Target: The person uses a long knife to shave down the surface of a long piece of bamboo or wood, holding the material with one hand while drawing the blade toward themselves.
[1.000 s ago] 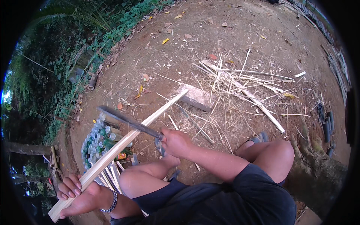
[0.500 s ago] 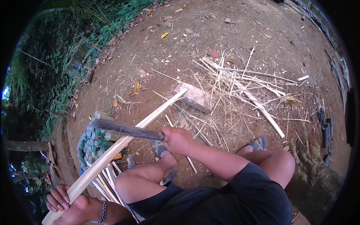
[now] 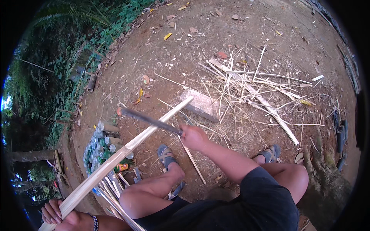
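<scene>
My left hand (image 3: 63, 216), low on the left, is closed round the near end of a long pale bamboo strip (image 3: 119, 154). The strip slants up and away to the right, its far end over a wooden block (image 3: 200, 103) on the ground. My right hand (image 3: 193, 138) grips a machete (image 3: 151, 120) by its handle, which the fingers mostly hide. The dark blade points left and crosses above the strip near its far part; I cannot tell whether the two touch.
Split strips and shavings (image 3: 262, 98) lie heaped right of the block. Stacked bottles (image 3: 104, 144) stand at the left, beside a bundle of pale strips (image 3: 111, 188) near my left knee. A tree root (image 3: 320, 165) is at the right. Green plants (image 3: 88, 34) border the far left.
The machete and my right hand have moved right and slightly up along the strip, toward its far end. My left hand has shifted slightly down and left, still holding the bamboo strip.
</scene>
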The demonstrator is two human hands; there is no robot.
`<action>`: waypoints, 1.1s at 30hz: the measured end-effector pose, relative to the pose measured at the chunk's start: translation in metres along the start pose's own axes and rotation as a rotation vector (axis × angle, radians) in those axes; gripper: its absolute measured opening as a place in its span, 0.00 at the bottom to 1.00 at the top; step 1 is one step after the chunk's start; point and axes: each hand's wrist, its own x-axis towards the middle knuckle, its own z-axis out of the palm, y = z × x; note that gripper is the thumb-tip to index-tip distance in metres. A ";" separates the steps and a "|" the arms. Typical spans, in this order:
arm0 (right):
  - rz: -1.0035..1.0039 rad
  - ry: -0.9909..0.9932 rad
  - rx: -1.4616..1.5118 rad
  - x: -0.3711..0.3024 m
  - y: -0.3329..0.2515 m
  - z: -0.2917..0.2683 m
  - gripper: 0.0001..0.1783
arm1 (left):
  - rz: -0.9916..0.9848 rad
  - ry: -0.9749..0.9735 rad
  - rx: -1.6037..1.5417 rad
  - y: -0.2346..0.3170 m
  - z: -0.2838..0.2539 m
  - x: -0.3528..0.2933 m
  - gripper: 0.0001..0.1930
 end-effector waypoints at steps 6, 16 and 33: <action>0.400 0.082 0.004 0.033 0.124 0.010 0.13 | -0.017 -0.006 0.052 0.002 0.002 0.005 0.41; 0.442 0.139 0.082 0.046 0.134 0.011 0.13 | -0.076 -0.037 0.031 -0.002 -0.012 0.024 0.41; 0.510 0.214 0.103 0.014 0.133 0.042 0.15 | -0.051 -0.004 -0.016 -0.010 -0.021 0.012 0.40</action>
